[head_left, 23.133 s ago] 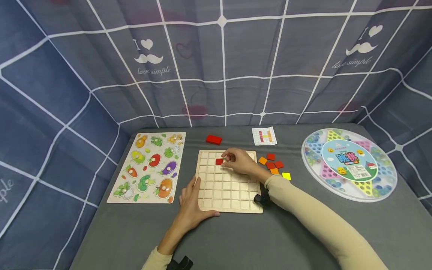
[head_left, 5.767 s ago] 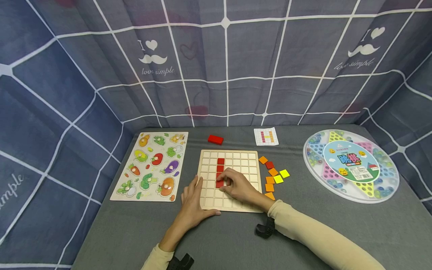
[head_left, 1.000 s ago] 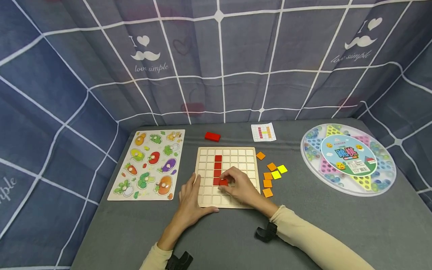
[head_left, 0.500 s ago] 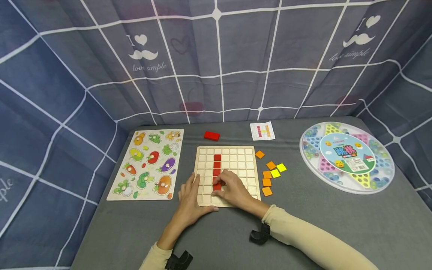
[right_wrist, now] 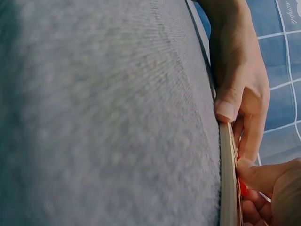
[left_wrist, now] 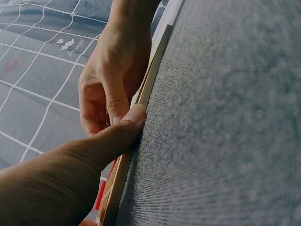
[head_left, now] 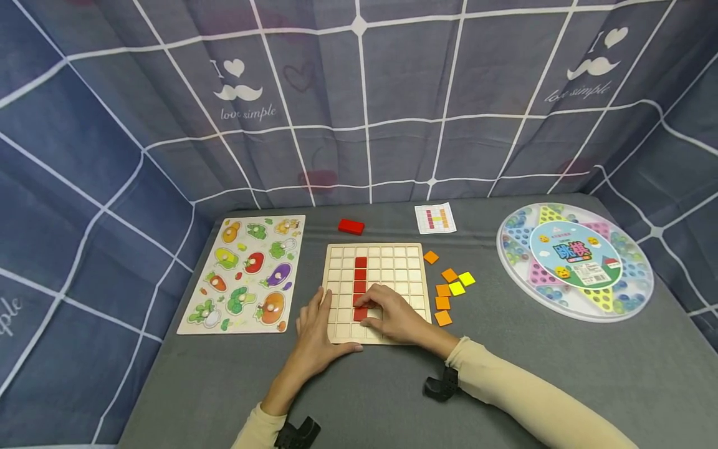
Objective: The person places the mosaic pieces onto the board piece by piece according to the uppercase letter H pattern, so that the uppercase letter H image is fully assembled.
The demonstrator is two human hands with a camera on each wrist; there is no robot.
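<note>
A pale wooden grid board lies on the grey cloth, with a column of red square tiles on it. My right hand is over the column's near end, thumb and index finger around the lowest red tile. In the right wrist view, the thumb is against a red tile, partly hidden by the hand. My left hand lies at the board's near left corner, fingers straight along the left edge. Its thumb rests on the near edge, as the left wrist view of the left hand also shows.
Several orange tiles and two yellow tiles lie right of the board. Behind it are a red block and a pattern card. A vegetable puzzle board lies left, a round game board right.
The right hand has brought a red tile to the column's near end; its thumb has since shifted slightly right. Over the longer span the red column has grown. The left hand stays put.
</note>
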